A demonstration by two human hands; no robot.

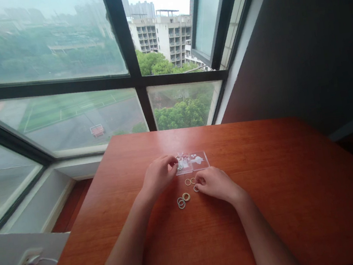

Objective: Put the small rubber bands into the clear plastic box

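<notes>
A small clear plastic box [188,170] lies with its lid [204,160] folded open to the right; small pieces, too fine to make out, sit in its left part. My left hand [160,173] is at the box's left edge, thumb and fingers closed on it. My right hand [215,183] is just below the lid, its fingertips pinched on a pale ring [196,188] at the tabletop. Two more cream rings [188,182] lie beside those fingers. Closer to me, a yellowish ring [186,197] rests against overlapping grey-green rings [181,202].
The reddish-brown wooden table [290,186] reaches to the window frame [143,84] at the back. A dark wall [309,42] stands at the right. At lower left, wall sockets [26,263] hold plugs with cables.
</notes>
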